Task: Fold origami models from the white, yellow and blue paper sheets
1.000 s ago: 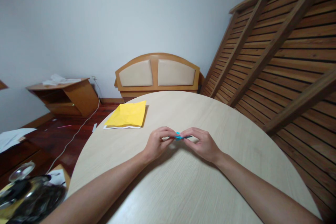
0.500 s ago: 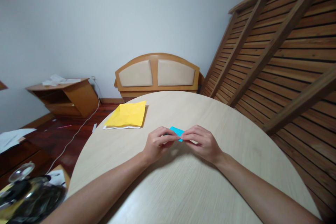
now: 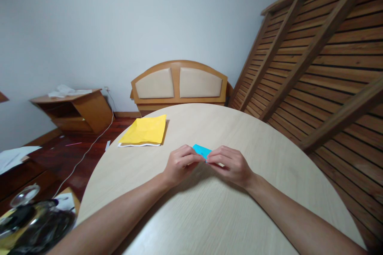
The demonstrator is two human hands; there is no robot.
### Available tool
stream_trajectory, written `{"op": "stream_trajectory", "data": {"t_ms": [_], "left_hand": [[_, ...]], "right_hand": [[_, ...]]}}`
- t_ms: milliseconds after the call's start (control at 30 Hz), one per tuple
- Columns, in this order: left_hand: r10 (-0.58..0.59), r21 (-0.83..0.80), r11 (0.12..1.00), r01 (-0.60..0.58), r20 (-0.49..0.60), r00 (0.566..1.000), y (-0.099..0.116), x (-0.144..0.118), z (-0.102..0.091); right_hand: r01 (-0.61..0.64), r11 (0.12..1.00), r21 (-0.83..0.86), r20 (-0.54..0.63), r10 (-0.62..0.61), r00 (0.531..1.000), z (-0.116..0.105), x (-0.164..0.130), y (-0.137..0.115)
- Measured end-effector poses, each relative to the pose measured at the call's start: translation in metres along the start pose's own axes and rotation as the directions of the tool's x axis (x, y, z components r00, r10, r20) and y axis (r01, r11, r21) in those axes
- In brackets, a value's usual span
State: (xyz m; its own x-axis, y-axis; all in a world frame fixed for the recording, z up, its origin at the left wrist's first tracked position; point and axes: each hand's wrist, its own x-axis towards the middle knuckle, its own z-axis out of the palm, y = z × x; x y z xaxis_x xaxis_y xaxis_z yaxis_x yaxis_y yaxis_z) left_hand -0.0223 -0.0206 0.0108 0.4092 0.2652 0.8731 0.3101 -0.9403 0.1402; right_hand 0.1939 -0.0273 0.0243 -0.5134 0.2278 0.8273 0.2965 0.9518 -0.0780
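A small piece of bright blue paper (image 3: 202, 150) is pinched between my two hands, above the middle of the round table (image 3: 239, 215). My left hand (image 3: 182, 163) grips its near left edge with thumb and fingers pressed together. On the other side, my right hand (image 3: 231, 163) pinches the near right edge, its fingertips almost meeting those of the left. My fingers cover much of the paper, so its folds are hard to make out. Yellow paper (image 3: 146, 129), creased and lying over a white sheet, rests on the table's left side, apart from both hands.
A wooden headboard (image 3: 176, 63) with cream panels stands behind the table. Tall wooden slats (image 3: 299, 63) lean along the right. At left are a low cabinet (image 3: 92, 111), a white cable (image 3: 86, 155) on the floor and a dark, shiny plastic item (image 3: 44, 223).
My fingertips have shifted slightly along the near edge of the blue paper, and a little more of its surface shows. The yellow paper has not moved.
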Motion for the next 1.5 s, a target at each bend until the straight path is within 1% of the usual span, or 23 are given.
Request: {"op": "stream_trajectory", "data": {"t_ms": [133,200,267,300,333,367,400,433,467,500,533,567,767,833,933,1067,1167,1267,1333,1367,1400,1433,1500], "left_hand": [[-0.008,-0.023,1.000,0.009,0.039,0.999,0.002,0.001,-0.003],[-0.048,-0.051,0.997,0.053,0.088,0.995,0.004,0.001,-0.005],[-0.170,-0.085,0.980,0.180,0.112,0.979,0.003,0.000,-0.006],[-0.271,-0.110,0.953,0.282,0.105,0.957,0.002,0.000,-0.005],[-0.389,-0.148,0.905,0.398,0.086,0.917,0.001,-0.001,-0.004],[-0.514,-0.203,0.832,0.517,0.072,0.855,-0.002,-0.001,-0.003],[-0.628,-0.269,0.734,0.624,0.082,0.774,-0.005,-0.002,-0.002],[-0.711,-0.341,0.625,0.702,0.122,0.692,-0.007,-0.002,0.000],[-0.762,-0.398,0.517,0.758,0.190,0.619,-0.010,-0.001,0.001],[-0.784,-0.438,0.428,0.790,0.255,0.566,-0.012,-0.001,0.002],[-0.789,-0.462,0.365,0.808,0.308,0.532,-0.014,-0.001,0.002],[-0.790,-0.476,0.324,0.818,0.340,0.511,-0.014,0.000,0.002],[-0.840,-0.553,0.164,0.817,0.356,0.410,-0.011,0.002,-0.001],[-0.836,-0.564,0.147,0.812,0.368,0.407,-0.012,0.002,0.000],[-0.826,-0.582,0.156,0.798,0.366,0.428,-0.013,0.001,0.003],[-0.820,-0.571,0.214,0.793,0.335,0.463,-0.013,0.000,0.007],[-0.817,-0.555,0.263,0.789,0.308,0.488,-0.012,0.000,0.007],[-0.815,-0.533,0.290,0.795,0.298,0.497,-0.012,-0.001,0.007],[-0.815,-0.519,0.302,0.799,0.294,0.499,-0.011,-0.001,0.007],[-0.815,-0.514,0.307,0.801,0.293,0.500,-0.011,-0.001,0.007],[-0.813,-0.510,0.311,0.802,0.294,0.502,-0.011,-0.001,0.007],[-0.810,-0.509,0.312,0.802,0.299,0.504,-0.010,-0.001,0.007],[-0.798,-0.507,0.316,0.802,0.316,0.514,-0.008,0.000,0.007]], "right_hand": [[0.031,0.999,-0.039,0.019,-0.030,0.999,-0.002,-0.001,0.000],[0.062,0.995,-0.080,0.018,-0.061,0.998,-0.004,-0.002,0.001],[0.087,0.989,-0.118,0.016,-0.086,0.996,-0.008,-0.004,0.002],[0.096,0.987,-0.132,0.017,-0.094,0.995,-0.009,-0.004,0.002],[0.102,0.985,-0.142,0.020,-0.100,0.995,-0.011,-0.004,0.003],[0.108,0.983,-0.151,0.027,-0.105,0.994,-0.012,-0.003,0.003],[0.114,0.980,-0.160,0.035,-0.110,0.993,-0.013,-0.003,0.003],[0.122,0.978,-0.169,0.047,-0.116,0.992,-0.014,-0.002,0.002],[0.131,0.976,-0.176,0.062,-0.122,0.991,-0.014,-0.001,0.002],[0.142,0.973,-0.184,0.078,-0.129,0.989,-0.014,0.000,0.002],[0.155,0.969,-0.191,0.095,-0.139,0.986,-0.013,0.000,0.001],[0.170,0.966,-0.196,0.113,-0.150,0.982,-0.013,0.001,0.001],[0.235,0.956,-0.175,0.224,-0.193,0.955,-0.009,0.001,0.003],[0.233,0.958,-0.168,0.266,-0.184,0.946,-0.008,0.002,0.003],[0.227,0.959,-0.170,0.331,-0.161,0.930,-0.007,0.004,0.002],[0.198,0.960,-0.196,0.413,-0.102,0.905,-0.005,0.003,0.001],[0.150,0.978,-0.146,0.430,-0.074,0.900,-0.003,0.002,-0.001],[0.048,0.998,-0.042,0.349,-0.030,0.937,-0.001,0.001,-0.002],[-0.054,0.999,-0.001,0.236,0.053,0.970,0.000,0.001,-0.001],[-0.117,0.993,0.008,0.174,0.113,0.978,0.000,0.001,0.000],[-0.189,0.982,0.014,0.116,0.186,0.976,0.001,0.000,0.001],[-0.270,0.963,0.023,0.070,0.268,0.961,0.002,0.000,0.002],[-0.429,0.902,0.055,0.028,0.428,0.903,0.004,-0.001,0.003]]}}
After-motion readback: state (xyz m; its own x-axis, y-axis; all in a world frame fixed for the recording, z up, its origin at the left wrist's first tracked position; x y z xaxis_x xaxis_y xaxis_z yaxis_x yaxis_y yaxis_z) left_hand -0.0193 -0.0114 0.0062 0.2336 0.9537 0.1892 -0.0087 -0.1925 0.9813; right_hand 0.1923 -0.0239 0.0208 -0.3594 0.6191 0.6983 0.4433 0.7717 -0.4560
